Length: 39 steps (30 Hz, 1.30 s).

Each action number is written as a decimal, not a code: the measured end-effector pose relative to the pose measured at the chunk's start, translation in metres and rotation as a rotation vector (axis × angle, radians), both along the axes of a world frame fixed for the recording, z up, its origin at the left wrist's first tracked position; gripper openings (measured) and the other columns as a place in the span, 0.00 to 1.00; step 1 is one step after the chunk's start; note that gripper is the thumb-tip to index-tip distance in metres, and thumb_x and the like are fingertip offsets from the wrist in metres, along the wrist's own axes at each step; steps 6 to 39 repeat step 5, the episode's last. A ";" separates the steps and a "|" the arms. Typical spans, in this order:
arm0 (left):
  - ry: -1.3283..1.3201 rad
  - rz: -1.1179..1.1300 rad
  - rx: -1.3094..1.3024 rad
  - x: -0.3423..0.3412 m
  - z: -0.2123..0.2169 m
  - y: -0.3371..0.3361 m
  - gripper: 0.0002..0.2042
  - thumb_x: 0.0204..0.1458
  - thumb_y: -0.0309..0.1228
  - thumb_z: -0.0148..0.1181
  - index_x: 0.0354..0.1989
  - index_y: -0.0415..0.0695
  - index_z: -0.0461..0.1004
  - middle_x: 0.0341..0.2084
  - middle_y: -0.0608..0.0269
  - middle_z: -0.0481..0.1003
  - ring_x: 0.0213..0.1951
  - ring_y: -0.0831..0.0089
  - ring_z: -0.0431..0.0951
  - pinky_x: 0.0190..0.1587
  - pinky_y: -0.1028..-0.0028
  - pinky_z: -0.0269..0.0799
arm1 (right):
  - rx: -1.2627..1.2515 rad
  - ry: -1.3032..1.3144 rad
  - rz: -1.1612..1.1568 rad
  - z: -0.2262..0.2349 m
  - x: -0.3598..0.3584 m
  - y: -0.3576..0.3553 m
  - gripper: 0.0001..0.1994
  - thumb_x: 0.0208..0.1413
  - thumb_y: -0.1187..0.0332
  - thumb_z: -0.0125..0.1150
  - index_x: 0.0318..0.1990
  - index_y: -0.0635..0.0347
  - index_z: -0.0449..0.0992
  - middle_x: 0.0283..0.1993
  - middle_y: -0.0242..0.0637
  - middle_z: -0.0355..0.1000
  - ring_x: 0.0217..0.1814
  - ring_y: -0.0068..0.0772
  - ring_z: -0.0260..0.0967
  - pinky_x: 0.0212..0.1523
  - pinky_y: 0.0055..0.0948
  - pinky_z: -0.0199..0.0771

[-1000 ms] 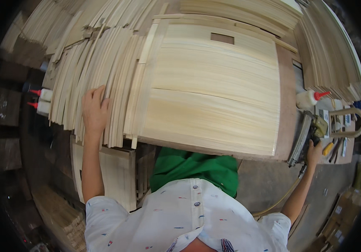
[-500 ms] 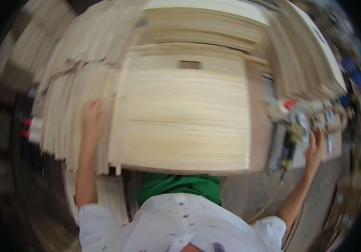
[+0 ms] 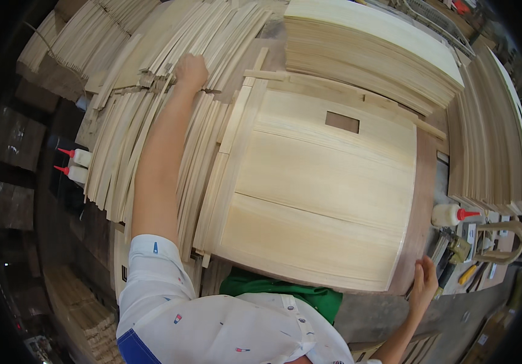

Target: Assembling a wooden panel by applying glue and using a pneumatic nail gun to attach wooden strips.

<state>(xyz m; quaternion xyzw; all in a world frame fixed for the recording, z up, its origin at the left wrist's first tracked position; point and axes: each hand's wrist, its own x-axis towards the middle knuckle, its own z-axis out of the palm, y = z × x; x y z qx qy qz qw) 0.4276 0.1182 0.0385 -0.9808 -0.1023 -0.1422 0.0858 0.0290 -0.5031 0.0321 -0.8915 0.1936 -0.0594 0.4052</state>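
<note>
My left hand (image 3: 191, 71) reaches far forward and closes on thin wooden strips (image 3: 170, 60) in the fanned pile at the upper left. A large pale wooden panel (image 3: 322, 188) with a small rectangular cutout (image 3: 342, 122) lies flat in front of me on a brown board (image 3: 422, 200). My right hand (image 3: 423, 284) rests open at the board's near right corner, fingers spread, holding nothing. Loose strips (image 3: 212, 182) lie along the panel's left edge.
Tall stacks of thin boards (image 3: 370, 54) stand behind the panel, and more boards (image 3: 494, 133) are at the right. A white glue bottle with a red tip (image 3: 449, 215) and tools (image 3: 461, 249) sit at the right. Two more glue bottles (image 3: 76, 165) stand at the left.
My left hand has stretched from the near strips up to the far part of the pile. My right hand has come off the tool at the right and sits at the board's corner.
</note>
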 end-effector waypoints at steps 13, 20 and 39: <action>-0.132 0.158 -0.013 0.007 0.021 0.061 0.14 0.48 0.36 0.62 0.40 0.43 0.80 0.45 0.45 0.75 0.50 0.45 0.74 0.51 0.55 0.72 | 0.024 0.103 -0.135 -0.001 -0.013 -0.007 0.17 0.62 0.71 0.54 0.57 0.69 0.70 0.47 0.44 0.75 0.50 0.31 0.72 0.53 0.26 0.69; -0.132 0.158 -0.013 0.007 0.021 0.061 0.14 0.48 0.36 0.62 0.40 0.43 0.80 0.45 0.45 0.75 0.50 0.45 0.74 0.51 0.55 0.72 | 0.024 0.103 -0.135 -0.001 -0.013 -0.007 0.17 0.62 0.71 0.54 0.57 0.69 0.70 0.47 0.44 0.75 0.50 0.31 0.72 0.53 0.26 0.69; -0.132 0.158 -0.013 0.007 0.021 0.061 0.14 0.48 0.36 0.62 0.40 0.43 0.80 0.45 0.45 0.75 0.50 0.45 0.74 0.51 0.55 0.72 | 0.024 0.103 -0.135 -0.001 -0.013 -0.007 0.17 0.62 0.71 0.54 0.57 0.69 0.70 0.47 0.44 0.75 0.50 0.31 0.72 0.53 0.26 0.69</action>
